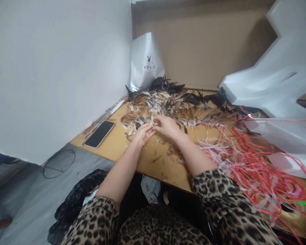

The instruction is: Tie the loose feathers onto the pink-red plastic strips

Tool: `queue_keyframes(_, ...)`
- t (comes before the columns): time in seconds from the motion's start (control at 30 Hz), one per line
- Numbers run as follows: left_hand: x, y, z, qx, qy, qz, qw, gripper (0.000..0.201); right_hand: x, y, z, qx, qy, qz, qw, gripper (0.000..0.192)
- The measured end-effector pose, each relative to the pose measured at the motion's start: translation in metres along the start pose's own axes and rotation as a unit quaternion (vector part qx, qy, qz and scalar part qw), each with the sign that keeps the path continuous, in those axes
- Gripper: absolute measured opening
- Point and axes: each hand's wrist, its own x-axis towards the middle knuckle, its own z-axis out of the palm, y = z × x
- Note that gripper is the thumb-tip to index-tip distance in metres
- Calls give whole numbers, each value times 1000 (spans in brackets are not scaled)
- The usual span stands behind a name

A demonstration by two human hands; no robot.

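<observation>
My left hand (143,133) and my right hand (167,126) meet at the near edge of a heap of feathers (165,102) on the yellow table. The thumb and fingers of both hands are closed in a pinch around whitish feather ends, though the exact grip is small and partly hidden. Brown, white and black feathers spread out just beyond my fingertips. Under my wrists, small loose feather bits lie scattered on the table (153,158).
Left of my hands lies a phone (100,134). A white bag (148,63) stands behind the feathers. Tangled red and pink plastic strips (257,163) cover the table's right side, beside large white plastic sheets (277,75). A black bag (76,202) lies below on the floor.
</observation>
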Motion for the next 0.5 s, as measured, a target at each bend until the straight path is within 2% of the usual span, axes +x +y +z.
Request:
queue_keyframes(0.1, 0, -1, 1, -5, -8, -11, 1000, 13, -2, -4, 3, -77, 4, -5, 997, 28)
queue_keyframes(0.23, -1, -3, 2, -10, -19, -11, 1000, 14, -4, -4, 9, -90, 22, -4, 996, 25)
queue_keyframes(0.33, -1, -3, 2, -7, -10, -6, 1000, 13, -2, 4, 10, -46, 26, 5, 999, 29)
queue_keyframes(0.43, -1, -2, 2, -14, 20, 13, 1000, 10, 2, 22, 4, 44, -4, 42, 998, 36)
queue_keyframes(0.5, 0, 0, 1, -23, 43, 30, 998, 8, 4, 37, -2, 82, 13, 81, 993, 28)
